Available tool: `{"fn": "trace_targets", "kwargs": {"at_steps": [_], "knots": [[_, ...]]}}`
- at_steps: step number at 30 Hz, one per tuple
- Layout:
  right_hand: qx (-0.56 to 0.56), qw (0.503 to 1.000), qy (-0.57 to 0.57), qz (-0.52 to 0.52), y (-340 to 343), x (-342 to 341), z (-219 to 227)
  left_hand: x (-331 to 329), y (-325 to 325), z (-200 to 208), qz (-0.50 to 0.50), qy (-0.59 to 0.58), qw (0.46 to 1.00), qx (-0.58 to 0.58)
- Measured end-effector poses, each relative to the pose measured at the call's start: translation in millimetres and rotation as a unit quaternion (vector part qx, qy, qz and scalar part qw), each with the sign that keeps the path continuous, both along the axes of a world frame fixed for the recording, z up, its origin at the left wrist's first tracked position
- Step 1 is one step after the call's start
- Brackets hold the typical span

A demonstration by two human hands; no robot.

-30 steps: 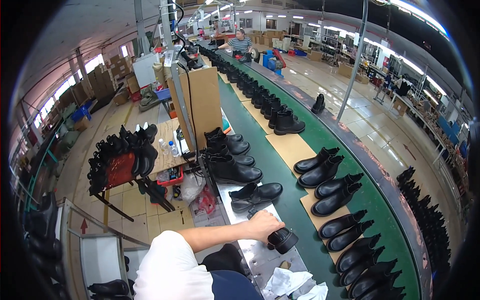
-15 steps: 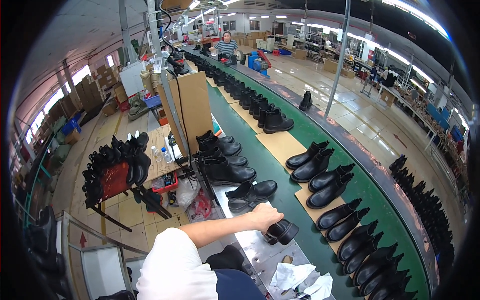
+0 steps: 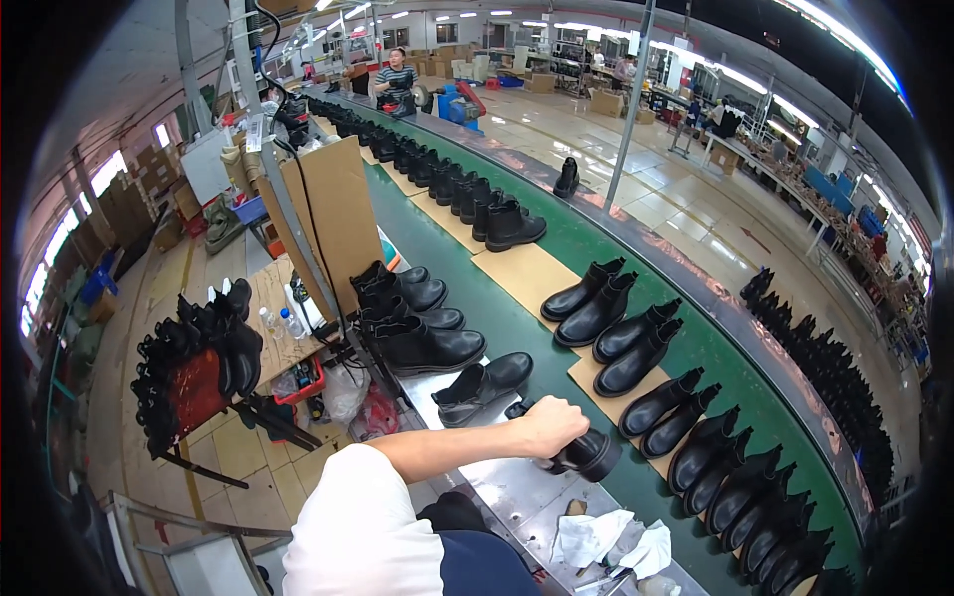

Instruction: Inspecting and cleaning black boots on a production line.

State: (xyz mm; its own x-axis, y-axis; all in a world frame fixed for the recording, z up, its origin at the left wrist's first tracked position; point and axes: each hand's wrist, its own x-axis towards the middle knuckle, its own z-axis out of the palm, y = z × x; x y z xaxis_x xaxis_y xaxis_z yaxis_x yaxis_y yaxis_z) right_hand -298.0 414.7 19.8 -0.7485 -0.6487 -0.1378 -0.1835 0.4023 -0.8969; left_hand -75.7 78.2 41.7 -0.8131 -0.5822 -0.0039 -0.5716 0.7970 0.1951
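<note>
My left hand (image 3: 553,427) is closed round a black ankle boot (image 3: 599,457), fingers curled over its middle. The boot is held on its side above the edge of the metal worktop (image 3: 502,492), its heel end pointing right, toward the green conveyor belt. Just beyond my hand, a single black boot (image 3: 485,389) rests on the same metal strip. Behind that one stand several more black boots (image 3: 427,346). White cloths (image 3: 596,539) lie crumpled on the worktop nearer to me. My right hand is out of view.
Pairs of black boots (image 3: 636,358) line cardboard sheets on the green conveyor belt (image 3: 527,288). A cardboard panel (image 3: 333,233) stands at the left, near a table with bottles (image 3: 290,323) and a rack of boots (image 3: 194,348). A co-worker (image 3: 397,79) is at the belt's far end.
My left hand has moved slightly right with the boot, and more of the boot now shows on both sides of the hand. The whole view has shifted a little.
</note>
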Motion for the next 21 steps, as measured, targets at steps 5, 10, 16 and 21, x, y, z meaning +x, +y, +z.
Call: {"fn": "trace_targets", "kwargs": {"at_steps": [5, 10, 16, 21], "knots": [[0.025, 0.999, -0.017, -0.013, 0, 32, -1, 4, -16, -3, -0.005, 0.032, 0.998, -0.050], [-0.075, 0.989, -0.090, -0.095, -35, 79, -5, 9, -23, -13, 0.000, 0.043, 0.998, -0.055], [-0.016, 0.995, -0.061, 0.081, -80, 90, 3, 15, -33, -29, -0.001, 0.029, 0.999, -0.045], [-0.024, 0.996, -0.074, 0.043, -104, 107, 30, 20, -34, -33, 0.000, 0.020, 0.998, -0.056]]}}
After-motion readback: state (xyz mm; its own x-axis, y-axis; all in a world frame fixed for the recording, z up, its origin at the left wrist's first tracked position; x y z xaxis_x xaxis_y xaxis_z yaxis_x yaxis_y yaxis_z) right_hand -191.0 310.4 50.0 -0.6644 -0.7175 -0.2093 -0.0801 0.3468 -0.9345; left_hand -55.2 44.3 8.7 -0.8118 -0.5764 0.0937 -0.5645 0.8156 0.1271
